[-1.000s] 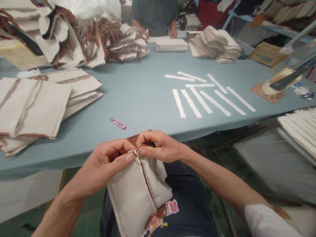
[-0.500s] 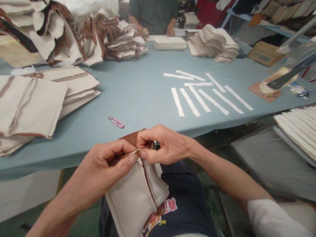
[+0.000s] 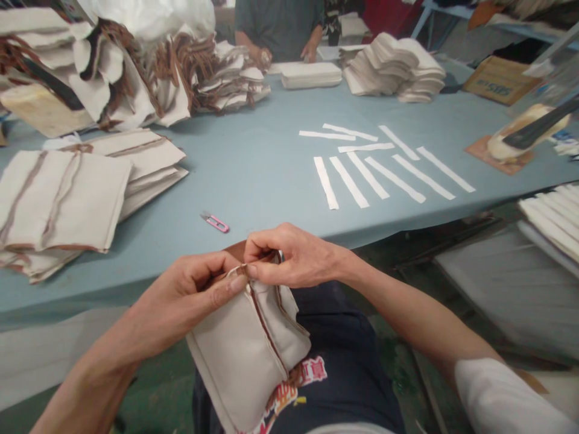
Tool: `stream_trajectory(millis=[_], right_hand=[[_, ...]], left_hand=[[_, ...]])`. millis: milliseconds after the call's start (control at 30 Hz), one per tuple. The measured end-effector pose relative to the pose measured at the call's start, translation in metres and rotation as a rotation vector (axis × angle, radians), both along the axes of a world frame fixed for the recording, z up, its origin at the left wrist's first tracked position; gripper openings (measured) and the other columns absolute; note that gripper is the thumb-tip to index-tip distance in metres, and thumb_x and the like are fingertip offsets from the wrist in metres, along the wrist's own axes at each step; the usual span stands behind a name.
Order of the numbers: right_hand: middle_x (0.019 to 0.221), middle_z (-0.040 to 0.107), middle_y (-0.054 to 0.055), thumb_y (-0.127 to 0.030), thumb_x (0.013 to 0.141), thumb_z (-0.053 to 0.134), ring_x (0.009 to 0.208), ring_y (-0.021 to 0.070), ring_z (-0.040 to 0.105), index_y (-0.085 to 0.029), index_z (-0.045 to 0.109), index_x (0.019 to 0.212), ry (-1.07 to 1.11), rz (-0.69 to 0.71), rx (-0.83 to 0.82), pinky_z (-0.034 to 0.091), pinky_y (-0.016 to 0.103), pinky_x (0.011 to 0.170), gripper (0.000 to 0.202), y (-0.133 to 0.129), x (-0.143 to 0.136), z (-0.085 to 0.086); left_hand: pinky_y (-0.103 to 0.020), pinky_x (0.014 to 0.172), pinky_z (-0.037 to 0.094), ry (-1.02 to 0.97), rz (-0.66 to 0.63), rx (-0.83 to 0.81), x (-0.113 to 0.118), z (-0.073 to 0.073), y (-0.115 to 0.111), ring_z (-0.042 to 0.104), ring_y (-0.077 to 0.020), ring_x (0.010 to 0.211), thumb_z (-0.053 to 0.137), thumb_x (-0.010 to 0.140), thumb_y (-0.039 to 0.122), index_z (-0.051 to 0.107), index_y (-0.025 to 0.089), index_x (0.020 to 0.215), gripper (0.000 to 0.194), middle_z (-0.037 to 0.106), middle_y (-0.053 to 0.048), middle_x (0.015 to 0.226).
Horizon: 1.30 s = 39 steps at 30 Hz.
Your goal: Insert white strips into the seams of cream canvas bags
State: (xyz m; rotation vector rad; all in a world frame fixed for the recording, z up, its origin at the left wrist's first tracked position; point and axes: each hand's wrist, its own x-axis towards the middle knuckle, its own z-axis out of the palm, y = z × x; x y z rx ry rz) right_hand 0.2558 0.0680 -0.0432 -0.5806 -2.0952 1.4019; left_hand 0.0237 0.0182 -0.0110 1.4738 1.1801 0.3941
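Observation:
A cream fabric piece with brown-edged seams (image 3: 235, 355), like an inside-out bag panel, hangs over my lap at the table's front edge. My left hand (image 3: 199, 295) pinches its top edge between thumb and fingers. Right beside it, my right hand (image 3: 289, 256) pinches the same edge close to the seam, with thumb and forefinger together. Some brown material shows behind the fingers. Pink thread snips (image 3: 216, 222) lie on the table just beyond my hands, touched by neither.
On the blue-green table (image 3: 253, 169) lie several white strips (image 3: 348, 181). Stitched cream pieces (image 3: 90, 187) are stacked at left, with a heap of brown-edged pieces (image 3: 176, 78) behind. A brush with a dark handle (image 3: 525, 135) rests at right. Across the table stands a person (image 3: 280, 30).
Both hands have shifted slightly left and up along the fabric's top edge, still pinching it. The view has turned a little.

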Motion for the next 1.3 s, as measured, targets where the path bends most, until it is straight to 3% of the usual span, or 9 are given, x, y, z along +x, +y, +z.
stream_trajectory(millis=[167,367,500,667,833,1000,1100,1300], right_hand=[[0.074,0.056,-0.005,-0.036,0.095,0.060,0.068,0.0119,0.048,-0.021,0.059,0.087,-0.014,0.021,0.018,0.038,0.027,0.066,0.017,0.001,0.003,-0.002],[0.072,0.054,-0.006,-0.038,0.096,0.061,0.069,0.0119,0.047,-0.021,0.058,0.087,-0.009,0.028,0.014,0.037,0.027,0.066,0.018,0.001,0.002,-0.003],[0.072,0.054,-0.005,-0.039,0.096,0.062,0.069,0.0123,0.049,-0.022,0.057,0.086,-0.022,0.025,0.014,0.037,0.026,0.067,0.020,0.000,-0.001,-0.003],[0.076,0.059,-0.004,-0.037,0.097,0.061,0.072,0.0127,0.052,-0.021,0.059,0.089,-0.072,0.025,0.021,0.036,0.027,0.068,0.017,-0.002,-0.005,0.000],[0.078,0.062,-0.003,-0.033,0.096,0.061,0.071,0.0129,0.053,-0.021,0.062,0.092,-0.125,-0.008,0.061,0.035,0.028,0.070,0.013,-0.004,-0.009,0.003],[0.077,0.062,-0.003,-0.026,0.096,0.061,0.070,0.0132,0.054,-0.021,0.063,0.092,-0.213,-0.046,0.197,0.035,0.029,0.069,0.007,-0.007,-0.011,0.006],[0.085,0.073,0.002,-0.023,0.103,0.055,0.075,0.0153,0.061,-0.018,0.069,0.100,-0.239,-0.073,0.399,0.038,0.030,0.072,0.015,-0.010,-0.011,0.000],[0.093,0.085,0.007,-0.024,0.118,0.041,0.081,0.0175,0.073,-0.016,0.074,0.108,-0.279,-0.245,0.861,0.041,0.032,0.071,0.036,-0.015,-0.019,-0.022]], left_hand=[[-0.018,0.057,0.048,-0.007,-0.008,-0.009,0.000,0.001,0.001,0.047,-0.0123,0.064,0.084,0.088,0.068,0.066,0.020,0.079,0.052,0.054,0.004,0.071],[-0.019,0.056,0.049,-0.023,-0.023,-0.016,-0.002,0.001,0.000,0.050,-0.0131,0.064,0.083,0.088,0.067,0.069,0.020,0.081,0.050,0.059,0.002,0.072],[-0.017,0.058,0.047,-0.049,-0.021,0.017,-0.008,0.000,-0.001,0.051,-0.0133,0.068,0.076,0.096,0.067,0.070,0.019,0.080,0.051,0.059,0.002,0.074],[-0.017,0.059,0.044,0.134,-0.103,0.212,-0.019,0.006,0.003,0.054,-0.0122,0.067,0.062,0.107,0.055,0.074,0.019,0.079,0.047,0.063,0.004,0.072],[-0.019,0.059,0.042,0.301,-0.193,0.513,-0.021,0.020,0.003,0.064,-0.0107,0.060,0.064,0.106,0.041,0.086,0.024,0.102,0.027,0.078,0.005,0.075],[-0.019,0.051,0.034,0.347,-0.158,0.648,-0.022,0.016,-0.001,0.050,-0.0073,0.049,0.061,0.103,0.035,0.078,0.024,0.091,0.023,0.062,0.009,0.059],[-0.020,0.050,0.037,0.368,-0.131,0.575,-0.024,0.007,-0.001,0.053,-0.0100,0.051,0.058,0.105,0.044,0.076,0.024,0.088,0.032,0.064,0.007,0.060],[-0.021,0.050,0.047,0.299,-0.007,0.167,-0.020,0.003,0.002,0.060,-0.0158,0.059,0.060,0.090,0.061,0.077,0.022,0.080,0.043,0.070,0.001,0.067]])
